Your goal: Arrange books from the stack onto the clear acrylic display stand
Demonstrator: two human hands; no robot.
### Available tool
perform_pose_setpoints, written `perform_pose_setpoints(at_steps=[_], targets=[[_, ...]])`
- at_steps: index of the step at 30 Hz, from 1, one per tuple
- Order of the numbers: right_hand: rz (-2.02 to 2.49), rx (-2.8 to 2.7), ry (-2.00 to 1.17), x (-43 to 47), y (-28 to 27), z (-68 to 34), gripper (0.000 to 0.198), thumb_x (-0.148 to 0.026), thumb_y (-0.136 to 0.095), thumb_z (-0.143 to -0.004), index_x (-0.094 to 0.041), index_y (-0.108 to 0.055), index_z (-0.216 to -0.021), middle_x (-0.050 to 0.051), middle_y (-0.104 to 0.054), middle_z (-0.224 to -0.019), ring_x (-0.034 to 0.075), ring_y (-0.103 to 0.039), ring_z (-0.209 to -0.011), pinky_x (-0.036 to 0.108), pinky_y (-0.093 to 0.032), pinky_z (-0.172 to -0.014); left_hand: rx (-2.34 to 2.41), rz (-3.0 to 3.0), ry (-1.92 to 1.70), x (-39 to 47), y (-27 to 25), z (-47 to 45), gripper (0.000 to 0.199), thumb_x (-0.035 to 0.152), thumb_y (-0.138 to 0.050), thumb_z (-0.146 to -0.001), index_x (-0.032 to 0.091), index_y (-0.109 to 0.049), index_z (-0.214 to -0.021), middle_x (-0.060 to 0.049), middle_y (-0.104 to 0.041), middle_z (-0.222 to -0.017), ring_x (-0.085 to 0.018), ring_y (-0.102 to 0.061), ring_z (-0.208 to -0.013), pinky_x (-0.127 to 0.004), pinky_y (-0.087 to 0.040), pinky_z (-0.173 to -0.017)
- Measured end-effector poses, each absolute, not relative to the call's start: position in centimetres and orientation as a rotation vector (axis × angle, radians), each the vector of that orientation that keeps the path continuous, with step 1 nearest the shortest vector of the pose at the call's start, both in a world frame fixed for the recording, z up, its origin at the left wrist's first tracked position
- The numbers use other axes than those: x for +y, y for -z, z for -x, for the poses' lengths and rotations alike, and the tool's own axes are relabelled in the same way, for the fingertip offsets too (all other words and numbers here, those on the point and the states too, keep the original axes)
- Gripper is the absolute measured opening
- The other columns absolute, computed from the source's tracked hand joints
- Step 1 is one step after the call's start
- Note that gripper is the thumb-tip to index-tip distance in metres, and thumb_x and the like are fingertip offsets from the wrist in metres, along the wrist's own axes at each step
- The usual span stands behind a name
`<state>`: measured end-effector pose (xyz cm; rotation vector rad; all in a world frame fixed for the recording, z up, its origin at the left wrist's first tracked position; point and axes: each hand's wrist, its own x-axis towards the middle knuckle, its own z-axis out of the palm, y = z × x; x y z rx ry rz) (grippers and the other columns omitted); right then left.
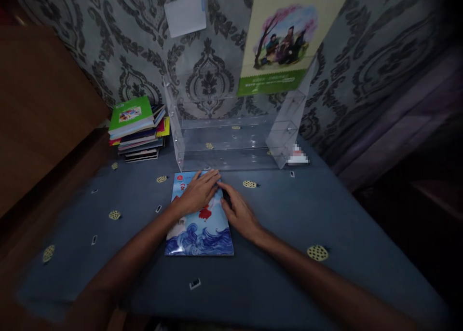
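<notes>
A thin picture book (202, 232) with blue waves on its cover lies flat on the blue cloth-covered table (289, 215), just in front of a clear acrylic shelf rack (231, 133). My left hand (197, 192) rests palm down on the book's upper part, fingers spread toward its far right corner. My right hand (239, 213) lies at the book's right edge, fingers touching that edge near the top. Neither hand has lifted the book.
A stack of books (137, 128) with a green one on top stands at the back left. A wooden cabinet (39, 109) rises on the left. A calendar poster (285, 36) hangs on the patterned wall over the rack. The table drops off at right.
</notes>
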<state>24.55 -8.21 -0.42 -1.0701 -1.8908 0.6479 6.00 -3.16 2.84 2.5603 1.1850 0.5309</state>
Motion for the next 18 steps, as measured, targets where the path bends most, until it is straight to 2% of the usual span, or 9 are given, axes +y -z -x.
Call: perform_pose_setpoints(at_steps=[10, 18], targets=[[1.123, -1.94, -0.673, -9.1, -1.1, -26.0, 0.037, -0.022, -0.045, -0.097, -0.025, -0.068, -0.126, 0.01, -0.069, -0.124, 0.027, -0.062, -0.122, 0.05, -0.05, -0.107, 1.194, -2.587, -0.466, -3.1, -2.7, -5.8, 0.043, 0.028, -0.036, -0.105, 0.02, -0.05, -0.145, -0.012, -0.046, -0.157, -0.022, -0.036, -0.15, -0.048, -0.019, -0.124], [1.14, -1.978, -0.743, -14.6, -2.2, -27.5, 0.037, -0.019, -0.049, -0.095, -0.028, -0.071, -0.124, 0.009, -0.069, -0.12, 0.027, -0.066, -0.112, 0.047, -0.057, -0.096, 1.167, -2.589, -0.482, -2.9, -2.3, -5.7, 0.045, 0.029, -0.035, -0.105, 0.02, -0.048, -0.146, -0.012, -0.045, -0.158, -0.022, -0.036, -0.149, -0.048, -0.017, -0.124]])
